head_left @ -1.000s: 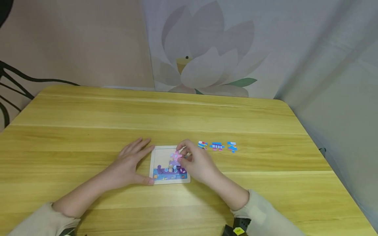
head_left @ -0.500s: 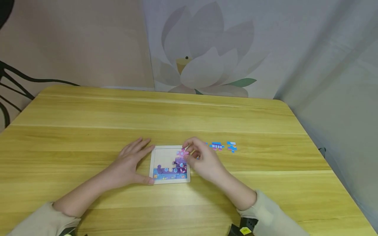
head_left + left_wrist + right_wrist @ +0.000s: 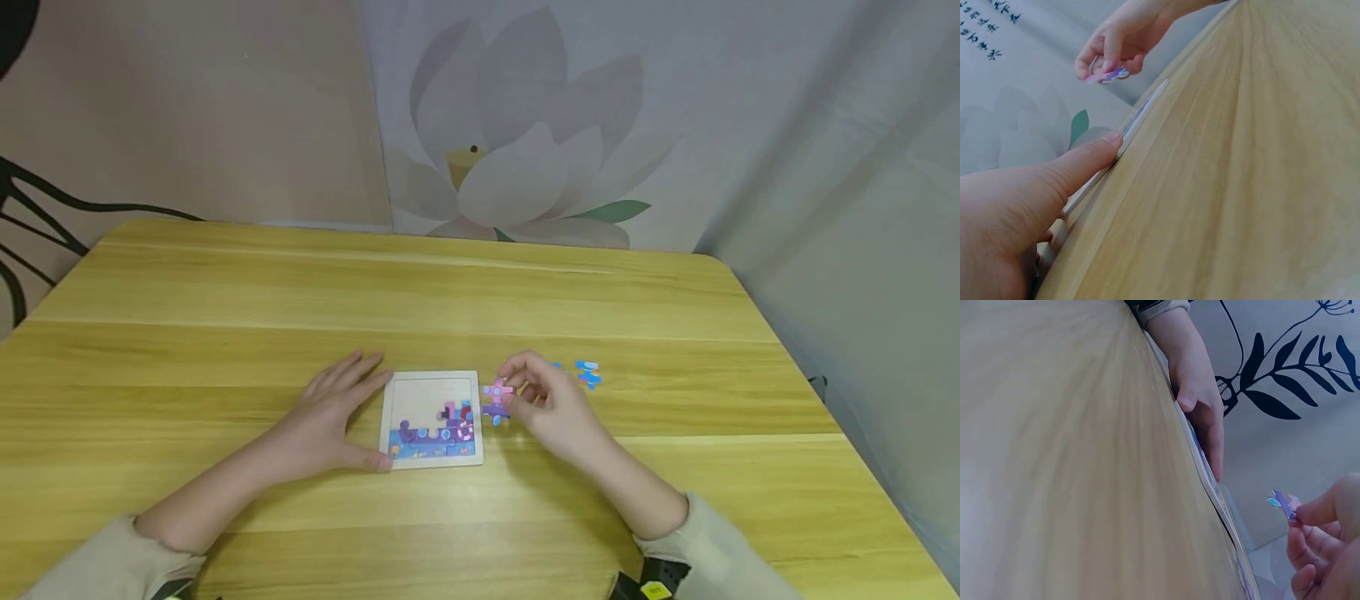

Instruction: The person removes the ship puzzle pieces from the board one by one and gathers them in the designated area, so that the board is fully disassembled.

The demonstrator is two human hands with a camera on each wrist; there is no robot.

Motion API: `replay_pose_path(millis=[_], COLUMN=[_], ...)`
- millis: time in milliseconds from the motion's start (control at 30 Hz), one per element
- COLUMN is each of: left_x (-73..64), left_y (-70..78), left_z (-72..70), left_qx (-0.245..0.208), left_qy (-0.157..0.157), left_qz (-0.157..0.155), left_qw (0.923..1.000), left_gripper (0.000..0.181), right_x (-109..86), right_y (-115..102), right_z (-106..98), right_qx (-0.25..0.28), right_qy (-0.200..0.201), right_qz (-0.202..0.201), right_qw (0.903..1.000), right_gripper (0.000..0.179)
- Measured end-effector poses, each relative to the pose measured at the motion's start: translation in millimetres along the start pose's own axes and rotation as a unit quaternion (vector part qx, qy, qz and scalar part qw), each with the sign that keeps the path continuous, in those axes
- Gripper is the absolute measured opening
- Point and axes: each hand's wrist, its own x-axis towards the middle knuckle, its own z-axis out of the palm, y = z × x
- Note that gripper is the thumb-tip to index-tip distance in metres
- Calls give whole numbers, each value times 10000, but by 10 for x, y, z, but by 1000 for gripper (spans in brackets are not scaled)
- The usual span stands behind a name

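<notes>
A square jigsaw puzzle tray (image 3: 431, 375) with a pale frame lies flat on the table, its lower part and right side filled with blue and purple pieces. My left hand (image 3: 322, 425) lies at its left edge, thumb on the lower left corner and fingers by the upper left one. Between thumb and fingers my right hand (image 3: 558, 412) pinches a pink and purple puzzle piece (image 3: 495, 402), just right of the tray. In the left wrist view that puzzle piece (image 3: 1109, 75) is held up above the table.
Beyond the right hand a loose blue puzzle piece (image 3: 588, 374) lies on the wooden table (image 3: 712, 375), with another partly hidden behind the fingers. A black metal rack (image 3: 37, 208) stands past the left edge, and a curtain with a printed flower (image 3: 525, 167) hangs behind.
My right hand has moved right with the pinched puzzle piece, from over the tray to beside it, uncovering the tray's right side. The left hand has stayed in place.
</notes>
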Motion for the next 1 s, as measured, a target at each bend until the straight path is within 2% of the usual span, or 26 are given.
replay_pose_path(millis=[300, 667, 1000], left_x=[-3, 0, -12], left_y=[-4, 12, 2], left_z=[14, -3, -4], left_qx=[15, -32, -111], left_qy=[22, 1, -2], left_qz=[53, 24, 26], left_qw=[10000, 10000, 9999], left_gripper=[116, 116, 116], right_x=[-40, -104, -114], right_y=[138, 327, 419], right_z=[-184, -409, -471], right_qx=[-7, -330, -677], right_qy=[148, 186, 106], right_qz=[8, 150, 332], right_qw=[9999, 9992, 9971], right_gripper=[23, 22, 18])
